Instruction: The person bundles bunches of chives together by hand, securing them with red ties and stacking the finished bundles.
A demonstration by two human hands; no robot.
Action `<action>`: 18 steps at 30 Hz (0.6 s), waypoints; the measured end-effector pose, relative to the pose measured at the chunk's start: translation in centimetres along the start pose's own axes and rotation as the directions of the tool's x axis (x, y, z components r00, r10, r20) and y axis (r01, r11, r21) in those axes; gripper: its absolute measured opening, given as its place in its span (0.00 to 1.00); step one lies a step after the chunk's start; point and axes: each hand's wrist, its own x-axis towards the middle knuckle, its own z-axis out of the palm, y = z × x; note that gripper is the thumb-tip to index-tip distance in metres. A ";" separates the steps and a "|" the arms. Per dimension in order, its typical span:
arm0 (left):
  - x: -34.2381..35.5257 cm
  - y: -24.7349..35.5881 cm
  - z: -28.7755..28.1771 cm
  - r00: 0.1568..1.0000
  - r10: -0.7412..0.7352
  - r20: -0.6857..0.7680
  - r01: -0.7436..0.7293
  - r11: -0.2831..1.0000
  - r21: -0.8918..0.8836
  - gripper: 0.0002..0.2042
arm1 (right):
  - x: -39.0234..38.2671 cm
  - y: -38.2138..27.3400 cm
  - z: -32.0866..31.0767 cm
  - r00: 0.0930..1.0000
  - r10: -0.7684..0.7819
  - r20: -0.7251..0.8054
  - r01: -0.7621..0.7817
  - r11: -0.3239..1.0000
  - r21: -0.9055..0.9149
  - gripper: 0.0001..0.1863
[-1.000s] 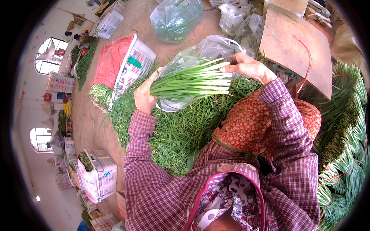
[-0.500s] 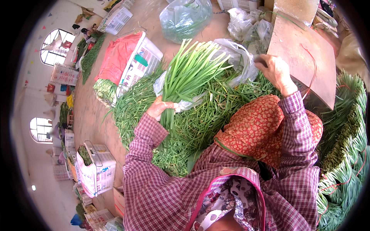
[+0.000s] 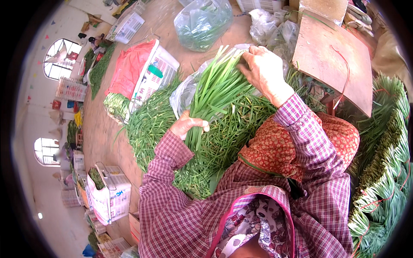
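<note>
Green bunch (image 3: 217, 88) slanted above the loose pile of stalks (image 3: 232, 135); my left hand (image 3: 188, 125) was closed round its lower end, my bent right hand (image 3: 266, 74) at its upper end, grip unclear. Behind it lay a clear plastic bag (image 3: 181, 98); farther off stood a white crate (image 3: 167, 69) and a sack of greens (image 3: 204, 26).

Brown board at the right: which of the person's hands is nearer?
Right. The right hand is left of the board; the left hand is farther left and lower in the picture.
</note>
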 end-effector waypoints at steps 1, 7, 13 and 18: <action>0.0 0.1 0.2 1.000 0.000 0.004 0.000 1.000 -0.001 0.24 | -0.1 0.3 0.2 1.000 -0.021 0.004 0.021 1.000 -0.012 0.11; -0.8 0.3 0.6 1.000 -0.027 0.000 0.027 0.999 0.025 0.26 | -0.8 4.9 -0.3 0.998 0.061 -0.003 -0.059 0.949 -0.311 0.07; -0.4 -0.4 0.1 0.998 -0.049 0.034 0.049 0.999 0.010 0.27 | -2.3 10.4 -3.3 0.951 0.278 0.138 -0.221 0.919 -0.327 0.15; -0.7 -0.2 0.2 0.997 -0.064 0.043 0.065 0.998 -0.018 0.27 | 0.4 3.9 -2.6 0.999 -0.044 -0.020 0.045 0.999 0.010 0.19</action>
